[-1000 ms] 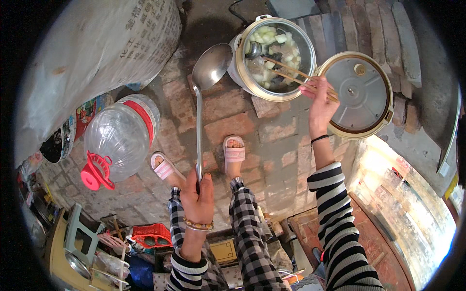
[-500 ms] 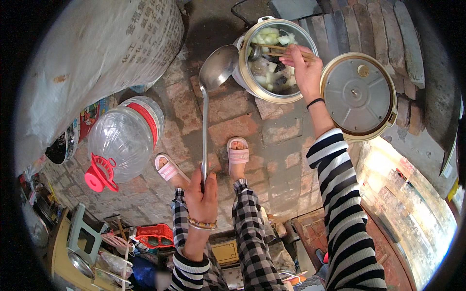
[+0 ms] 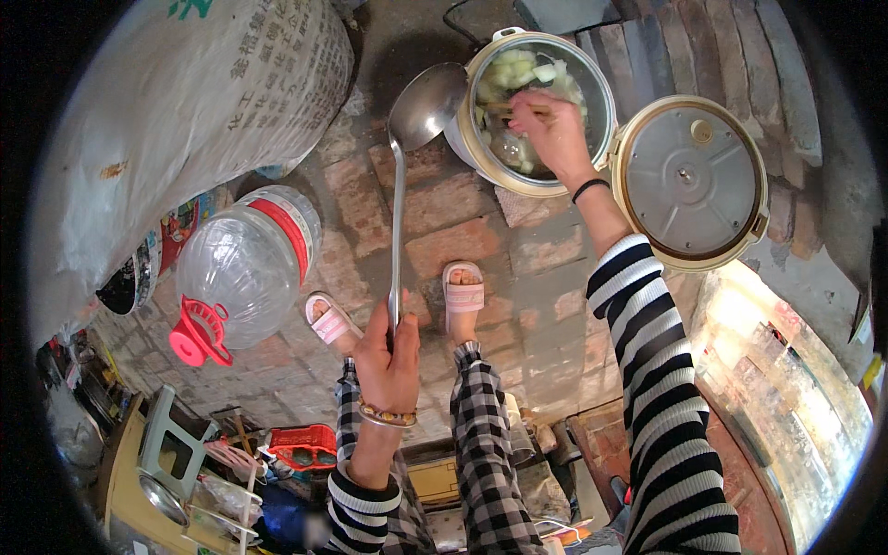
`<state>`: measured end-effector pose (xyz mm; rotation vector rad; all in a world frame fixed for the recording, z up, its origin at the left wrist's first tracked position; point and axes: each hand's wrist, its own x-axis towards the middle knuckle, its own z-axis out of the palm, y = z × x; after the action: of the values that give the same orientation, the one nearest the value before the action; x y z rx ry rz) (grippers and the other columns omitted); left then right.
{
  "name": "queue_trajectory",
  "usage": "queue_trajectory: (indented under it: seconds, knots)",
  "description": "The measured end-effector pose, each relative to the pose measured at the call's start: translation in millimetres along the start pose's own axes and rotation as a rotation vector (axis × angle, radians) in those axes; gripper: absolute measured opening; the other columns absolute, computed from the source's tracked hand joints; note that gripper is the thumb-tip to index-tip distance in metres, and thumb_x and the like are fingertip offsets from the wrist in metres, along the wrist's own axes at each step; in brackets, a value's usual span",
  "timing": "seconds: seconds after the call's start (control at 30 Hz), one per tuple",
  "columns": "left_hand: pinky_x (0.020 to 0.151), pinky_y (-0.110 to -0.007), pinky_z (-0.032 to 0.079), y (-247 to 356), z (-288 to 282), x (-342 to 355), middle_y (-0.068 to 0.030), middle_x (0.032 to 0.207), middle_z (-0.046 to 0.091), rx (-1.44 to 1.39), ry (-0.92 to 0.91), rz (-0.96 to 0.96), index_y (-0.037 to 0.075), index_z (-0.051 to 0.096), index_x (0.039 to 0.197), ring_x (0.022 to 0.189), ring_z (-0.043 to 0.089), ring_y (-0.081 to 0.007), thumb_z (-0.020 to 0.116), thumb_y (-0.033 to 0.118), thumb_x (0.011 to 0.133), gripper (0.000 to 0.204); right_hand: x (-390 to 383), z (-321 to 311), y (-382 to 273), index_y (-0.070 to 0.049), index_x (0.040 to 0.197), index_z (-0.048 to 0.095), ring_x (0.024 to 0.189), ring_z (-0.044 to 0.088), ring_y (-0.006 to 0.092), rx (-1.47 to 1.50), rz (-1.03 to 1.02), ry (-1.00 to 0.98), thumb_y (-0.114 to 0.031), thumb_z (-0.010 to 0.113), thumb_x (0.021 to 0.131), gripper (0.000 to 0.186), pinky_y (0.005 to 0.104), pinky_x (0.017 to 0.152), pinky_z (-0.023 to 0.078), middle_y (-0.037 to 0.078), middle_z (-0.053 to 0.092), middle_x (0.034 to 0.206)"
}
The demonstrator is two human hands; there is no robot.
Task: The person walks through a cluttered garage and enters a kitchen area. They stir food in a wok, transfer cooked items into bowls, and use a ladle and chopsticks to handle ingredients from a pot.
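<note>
Head view: Left hand (image 3: 387, 375), 7 o'clock, fingers wrapped round the ladle's (image 3: 427, 106) handle; ladle bowl at the pot's 9 o'clock. Pot (image 3: 536, 189) at 1 o'clock, food inside. Change: right hand (image 3: 560, 139), a second ago at the pot's 4 o'clock rim, now over its mouth, fingers closed on chopsticks (image 3: 498, 108). Apparent meaning: chopsticks work in the food; ladle idle.

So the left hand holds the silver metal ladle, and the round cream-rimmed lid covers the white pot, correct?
No: the head view shows the cream-rimmed lid open beside the white pot. The left hand does hold the metal ladle.
</note>
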<state>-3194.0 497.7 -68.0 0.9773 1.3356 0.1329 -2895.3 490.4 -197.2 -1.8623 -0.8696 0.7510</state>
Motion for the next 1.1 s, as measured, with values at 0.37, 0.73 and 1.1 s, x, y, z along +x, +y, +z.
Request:
queue_trajectory:
  seconds: [0.37,0.73,1.1]
  knots:
    - [0.044,-0.033,0.037,31.3,0.9,42.0,-0.0145,0.059,0.051,0.677,-0.054,0.391,0.000,0.050,0.101,0.048,0.048,-0.0263,0.053,0.013,0.080,0.025,-30.6,-32.4,-10.2,0.011,0.093,0.054,0.065,0.061,0.0213,0.431,0.326,0.275,-0.009,0.051,0.083,0.022,0.0252,0.058,0.052,0.018,0.058,0.081]
    - [0.062,-0.044,0.048,79.5,49.7,98.8,-0.0246,0.076,0.057,1.304,-0.164,0.461,-0.001,0.049,0.095,0.073,0.057,-0.0384,0.047,0.012,0.079,0.021,-68.1,-40.3,-10.2,0.013,0.091,0.053,0.068,0.062,0.0240,0.503,0.343,0.465,-0.012,0.052,0.082,0.026,0.0281,0.061,0.053,0.019,0.059,0.080]
    - [0.068,-0.043,0.046,82.7,67.7,127.8,-0.0234,0.076,0.057,1.278,-0.278,0.508,-0.001,0.053,0.086,0.076,0.055,-0.0381,0.048,0.016,0.078,0.020,-95.7,-50.4,-5.4,0.011,0.092,0.054,0.071,0.061,0.0208,0.492,0.358,0.504,-0.015,0.052,0.084,0.028,0.0273,0.065,0.051,0.016,0.058,0.083]
